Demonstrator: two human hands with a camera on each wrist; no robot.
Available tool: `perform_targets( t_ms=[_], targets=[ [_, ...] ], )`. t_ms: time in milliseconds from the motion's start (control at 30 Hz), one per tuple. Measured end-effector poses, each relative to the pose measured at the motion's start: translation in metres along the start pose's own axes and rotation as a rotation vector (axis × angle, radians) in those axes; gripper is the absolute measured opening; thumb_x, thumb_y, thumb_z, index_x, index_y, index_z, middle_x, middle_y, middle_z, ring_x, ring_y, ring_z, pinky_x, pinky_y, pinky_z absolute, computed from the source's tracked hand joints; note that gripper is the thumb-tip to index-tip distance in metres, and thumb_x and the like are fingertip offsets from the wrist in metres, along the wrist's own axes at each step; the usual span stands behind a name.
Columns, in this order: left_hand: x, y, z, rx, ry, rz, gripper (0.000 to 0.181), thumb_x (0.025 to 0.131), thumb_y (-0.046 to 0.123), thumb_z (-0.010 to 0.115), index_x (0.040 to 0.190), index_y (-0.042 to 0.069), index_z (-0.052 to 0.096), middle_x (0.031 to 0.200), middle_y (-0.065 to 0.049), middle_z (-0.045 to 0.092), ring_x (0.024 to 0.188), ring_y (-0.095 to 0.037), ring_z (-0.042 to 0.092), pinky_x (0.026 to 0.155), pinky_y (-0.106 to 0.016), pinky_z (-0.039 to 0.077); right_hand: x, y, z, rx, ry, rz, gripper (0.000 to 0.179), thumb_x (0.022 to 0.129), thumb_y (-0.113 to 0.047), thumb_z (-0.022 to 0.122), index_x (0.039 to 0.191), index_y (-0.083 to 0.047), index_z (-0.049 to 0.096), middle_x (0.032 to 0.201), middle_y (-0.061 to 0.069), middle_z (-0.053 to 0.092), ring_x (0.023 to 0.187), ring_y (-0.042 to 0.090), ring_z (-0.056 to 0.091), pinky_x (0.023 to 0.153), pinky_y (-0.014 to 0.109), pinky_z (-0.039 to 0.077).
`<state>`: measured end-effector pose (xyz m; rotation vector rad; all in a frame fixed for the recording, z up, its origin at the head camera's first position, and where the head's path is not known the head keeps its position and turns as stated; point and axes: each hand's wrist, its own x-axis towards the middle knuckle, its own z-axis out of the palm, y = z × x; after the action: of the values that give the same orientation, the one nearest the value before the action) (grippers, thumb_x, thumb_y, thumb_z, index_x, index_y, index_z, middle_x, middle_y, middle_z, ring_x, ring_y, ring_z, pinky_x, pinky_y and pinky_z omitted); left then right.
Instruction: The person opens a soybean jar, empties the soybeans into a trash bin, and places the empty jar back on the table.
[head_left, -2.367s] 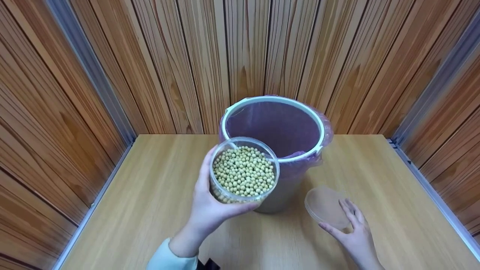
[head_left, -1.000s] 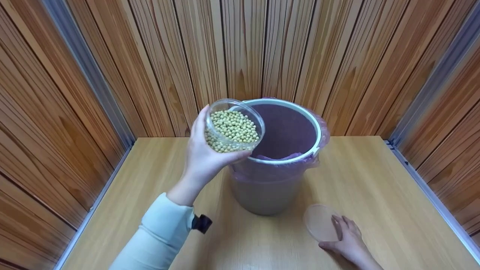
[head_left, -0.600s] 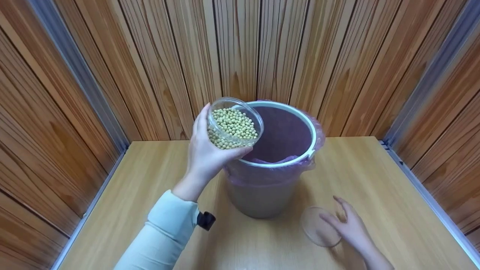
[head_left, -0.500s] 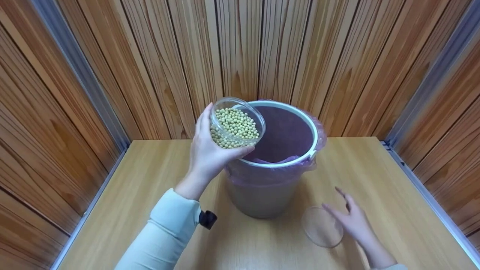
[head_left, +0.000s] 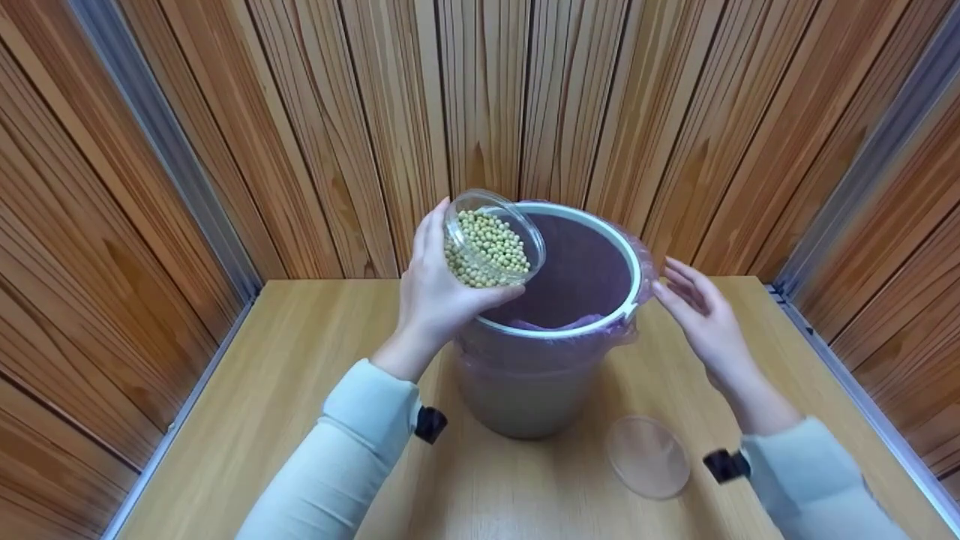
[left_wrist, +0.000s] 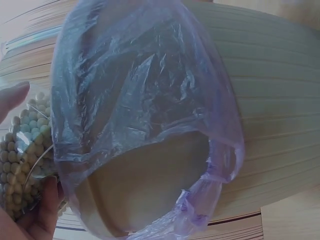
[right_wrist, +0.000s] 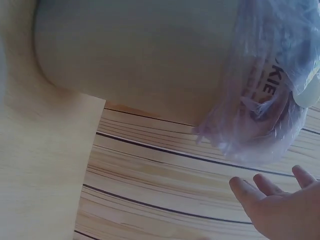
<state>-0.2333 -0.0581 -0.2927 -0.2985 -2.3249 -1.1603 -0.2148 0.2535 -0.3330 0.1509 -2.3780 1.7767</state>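
My left hand (head_left: 439, 289) grips a clear plastic tub (head_left: 480, 201) of dried yellow-green soybeans (head_left: 491, 244). The tub is tilted to the right, its mouth over the left part of the trash can's white rim, and the beans stay inside. In the left wrist view, thumb and fingers curl round the tub. The trash can (head_left: 529, 401) stands upright, lined with a thin purple bag (head_left: 570, 281) folded over the rim. My right hand (head_left: 701, 319) is beside the rim's right side, fingers loosely bent and holding nothing; the right wrist view shows a gap to the bag.
A round clear lid (head_left: 649, 457) lies flat on the wooden table (head_left: 322, 337), in front and to the right of the can. Wood-panelled walls (head_left: 480, 97) rise behind and at both sides, with metal strips (head_left: 180, 150) at the corners.
My left hand has carried the tub forward to the can's rim and tilted it, lately shifting slightly right. My right hand put the lid down, let go and moved forward to the rim.
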Motion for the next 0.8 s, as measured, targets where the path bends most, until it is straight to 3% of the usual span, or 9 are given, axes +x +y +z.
perform_targets(
  t_ms=[200, 467, 667, 800],
  targets=[
    [0.010, 0.003, 0.005, 0.053, -0.028, 0.015, 0.121, 0.050, 0.059, 0.083, 0.147, 0.024, 0.019, 0.146, 0.003, 0.030, 0.104, -0.019, 0.055, 0.082, -0.036, 0.048, 0.030, -0.013, 0.006, 0.070, -0.082, 0.065, 0.067, 0.091, -0.044, 0.052, 0.145, -0.014, 0.029, 0.147, 0.017, 0.030, 0.134, 0.032, 0.030, 0.109, 0.049, 0.026],
    [0.021, 0.004, 0.017, 0.097, -0.068, 0.001, 0.122, 0.051, 0.057, 0.083, 0.147, 0.023, 0.017, 0.148, 0.000, 0.027, 0.098, -0.022, 0.057, 0.080, -0.036, 0.049, 0.063, -0.014, 0.020, -0.009, -0.102, 0.172, 0.070, 0.088, -0.053, 0.051, 0.145, -0.017, 0.030, 0.146, 0.011, 0.035, 0.129, 0.032, 0.038, 0.102, 0.045, 0.036],
    [0.026, 0.003, 0.028, 0.158, -0.124, -0.047, 0.121, 0.049, 0.051, 0.086, 0.146, 0.022, 0.019, 0.147, -0.002, 0.029, 0.105, -0.026, 0.055, 0.085, -0.042, 0.047, 0.069, -0.007, 0.029, 0.071, -0.102, 0.244, 0.070, 0.087, -0.049, 0.056, 0.146, -0.021, 0.030, 0.146, 0.011, 0.034, 0.110, 0.021, 0.054, 0.082, 0.025, 0.051],
    [0.026, 0.000, 0.034, 0.195, -0.151, -0.094, 0.121, 0.049, 0.050, 0.087, 0.146, 0.020, 0.021, 0.145, -0.004, 0.030, 0.118, -0.026, 0.047, 0.092, -0.044, 0.044, 0.067, -0.004, 0.031, 0.059, -0.113, 0.251, 0.068, 0.088, -0.041, 0.059, 0.145, -0.021, 0.029, 0.143, 0.012, 0.033, 0.109, 0.024, 0.054, 0.075, 0.024, 0.052]
  ],
)
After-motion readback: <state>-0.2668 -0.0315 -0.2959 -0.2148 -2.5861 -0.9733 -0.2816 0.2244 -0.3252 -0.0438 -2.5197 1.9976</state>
